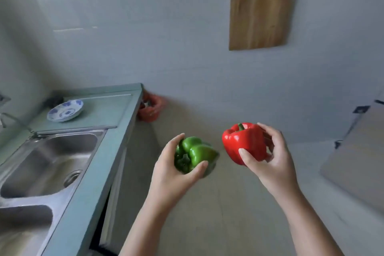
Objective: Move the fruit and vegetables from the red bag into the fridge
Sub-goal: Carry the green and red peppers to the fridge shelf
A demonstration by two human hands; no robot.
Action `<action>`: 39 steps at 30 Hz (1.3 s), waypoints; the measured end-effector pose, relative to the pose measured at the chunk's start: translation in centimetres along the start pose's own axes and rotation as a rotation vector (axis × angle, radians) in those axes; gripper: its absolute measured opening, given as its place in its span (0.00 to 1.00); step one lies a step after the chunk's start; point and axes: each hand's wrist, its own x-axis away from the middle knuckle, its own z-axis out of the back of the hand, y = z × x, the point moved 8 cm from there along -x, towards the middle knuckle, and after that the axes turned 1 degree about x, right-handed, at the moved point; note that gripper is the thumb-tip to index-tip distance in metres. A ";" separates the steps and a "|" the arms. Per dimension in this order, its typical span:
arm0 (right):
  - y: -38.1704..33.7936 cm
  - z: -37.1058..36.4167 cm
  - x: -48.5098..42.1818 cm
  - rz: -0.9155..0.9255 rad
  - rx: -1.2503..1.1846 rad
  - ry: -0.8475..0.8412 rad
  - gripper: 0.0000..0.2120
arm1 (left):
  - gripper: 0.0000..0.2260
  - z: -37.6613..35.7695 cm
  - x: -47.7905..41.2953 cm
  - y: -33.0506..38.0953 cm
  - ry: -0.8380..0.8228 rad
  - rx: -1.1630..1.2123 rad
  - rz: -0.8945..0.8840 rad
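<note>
My left hand [174,174] is closed around a green bell pepper [194,154], lying on its side with the stem end turned left. A red bell pepper [243,142] sits upright in my right hand [270,158], green stem on top. Both peppers are held in the air over the tiled floor, a short gap between them. A red bag or basket [150,108] stands on the floor in the far corner, partly hidden behind the counter's end. At the right edge a pale grey slanted surface [357,158] shows; I cannot tell whether it is the fridge.
A green-grey counter [93,172] runs along the left with a double steel sink [49,164] and a tap. A blue-and-white plate [65,110] rests on the drainboard. A wooden cutting board [261,6] hangs on the tiled wall.
</note>
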 end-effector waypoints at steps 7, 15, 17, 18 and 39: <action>4.8 6.7 -4.5 -0.048 0.068 0.172 0.27 | 0.30 -10.5 -7.9 1.0 -0.211 0.074 -0.057; 8.3 12.0 -14.5 -0.100 0.242 0.328 0.31 | 0.36 -21.2 -20.6 4.0 -0.413 0.190 -0.187; 8.3 13.5 -17.0 -0.087 0.290 0.387 0.31 | 0.36 -23.8 -23.3 5.0 -0.468 0.201 -0.214; 8.4 14.3 -18.1 -0.083 0.302 0.417 0.31 | 0.36 -25.2 -24.4 5.5 -0.493 0.204 -0.231; 17.7 41.6 -26.3 -0.153 0.444 0.767 0.32 | 0.27 -58.8 -30.0 19.3 -0.830 0.366 -0.355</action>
